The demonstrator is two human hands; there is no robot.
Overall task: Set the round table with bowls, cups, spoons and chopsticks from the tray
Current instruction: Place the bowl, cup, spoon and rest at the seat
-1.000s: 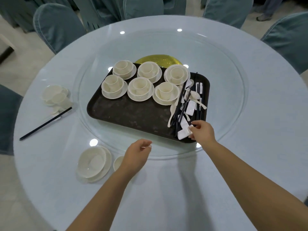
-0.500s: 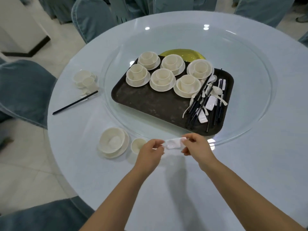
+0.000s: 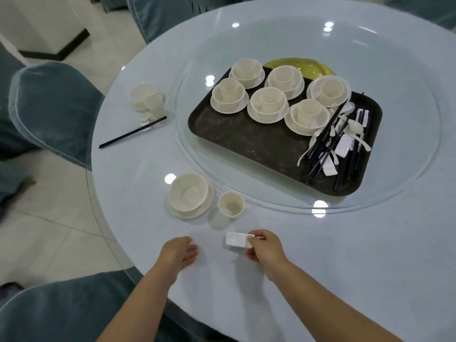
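The head view shows the right hand [image 3: 262, 245] pinching a small white rest [image 3: 238, 240], its long axis left-right, low over the table [image 3: 345, 255]. The left hand [image 3: 181, 253] is half open, empty. Just beyond stand the cup [image 3: 231, 205] and bowl [image 3: 189, 195]; the tray [image 3: 246, 139] lies farther.

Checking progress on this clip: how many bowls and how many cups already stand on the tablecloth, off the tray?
Bowls: 2 (near bowl, far bowl)
Cups: 2 (near cup, far cup)
Total: 4
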